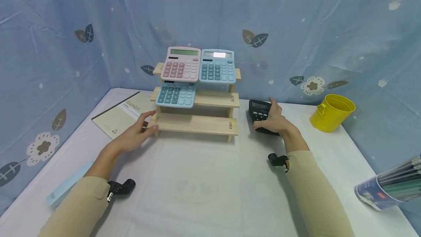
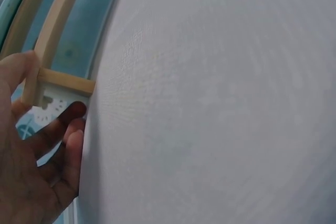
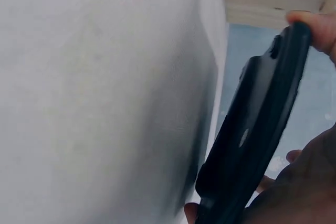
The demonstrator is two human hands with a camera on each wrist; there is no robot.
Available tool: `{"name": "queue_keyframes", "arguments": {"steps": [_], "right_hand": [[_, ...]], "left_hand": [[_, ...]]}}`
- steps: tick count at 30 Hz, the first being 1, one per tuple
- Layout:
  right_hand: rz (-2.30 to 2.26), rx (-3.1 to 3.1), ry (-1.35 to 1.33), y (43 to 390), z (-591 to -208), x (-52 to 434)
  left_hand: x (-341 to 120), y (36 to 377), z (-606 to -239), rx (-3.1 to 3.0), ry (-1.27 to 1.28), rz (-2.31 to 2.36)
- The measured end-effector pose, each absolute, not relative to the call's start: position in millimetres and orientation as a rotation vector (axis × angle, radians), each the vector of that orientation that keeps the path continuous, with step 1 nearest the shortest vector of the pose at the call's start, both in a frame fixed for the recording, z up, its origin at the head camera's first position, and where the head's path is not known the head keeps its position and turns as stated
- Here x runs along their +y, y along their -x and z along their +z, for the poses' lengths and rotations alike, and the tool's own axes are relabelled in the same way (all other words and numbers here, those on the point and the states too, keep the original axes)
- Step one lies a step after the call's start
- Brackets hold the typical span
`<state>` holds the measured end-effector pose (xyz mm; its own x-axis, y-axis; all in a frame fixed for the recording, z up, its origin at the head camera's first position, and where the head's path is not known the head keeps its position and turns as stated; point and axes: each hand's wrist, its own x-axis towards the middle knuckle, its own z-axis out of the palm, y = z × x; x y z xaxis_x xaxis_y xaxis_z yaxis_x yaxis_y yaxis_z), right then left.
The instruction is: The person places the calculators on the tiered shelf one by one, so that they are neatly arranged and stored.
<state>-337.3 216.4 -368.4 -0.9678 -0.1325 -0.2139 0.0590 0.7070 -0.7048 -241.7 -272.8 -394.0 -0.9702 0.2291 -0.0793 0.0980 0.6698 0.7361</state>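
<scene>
A pale wooden stepped rack (image 1: 197, 123) is seen carrying one pink calculator (image 1: 182, 63) and two light-blue calculators (image 1: 217, 66), while a black calculator (image 1: 260, 114) is noted beside it on the white surface (image 1: 204, 185). A yellow bucket (image 1: 332, 112) and a cream notebook (image 1: 121, 114) are recorded. The backdrop cloth (image 1: 98, 21) is blue, printed with leaves and white flowers.

A white-covered table (image 1: 204, 193) stands against blue leaf-and-flower patterned cloth walls (image 1: 82, 21).
</scene>
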Motion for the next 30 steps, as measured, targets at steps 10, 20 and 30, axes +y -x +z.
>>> {"name": "queue_keyframes", "arguments": {"steps": [10, 20, 30], "right_hand": [[-1.461, 2.492, 0.113, 322, -357, 232], [-1.577, 2.471, 0.291, 299, -327, 215], [-1.487, 2.556, 0.464, 282, -314, 194]], "left_hand": [[-271, 243, -394, 2.716, -0.261, 1.171], [-276, 245, -394, 2.713, -0.262, 1.167], [-278, 246, -394, 2.698, -0.268, 1.162]]}}
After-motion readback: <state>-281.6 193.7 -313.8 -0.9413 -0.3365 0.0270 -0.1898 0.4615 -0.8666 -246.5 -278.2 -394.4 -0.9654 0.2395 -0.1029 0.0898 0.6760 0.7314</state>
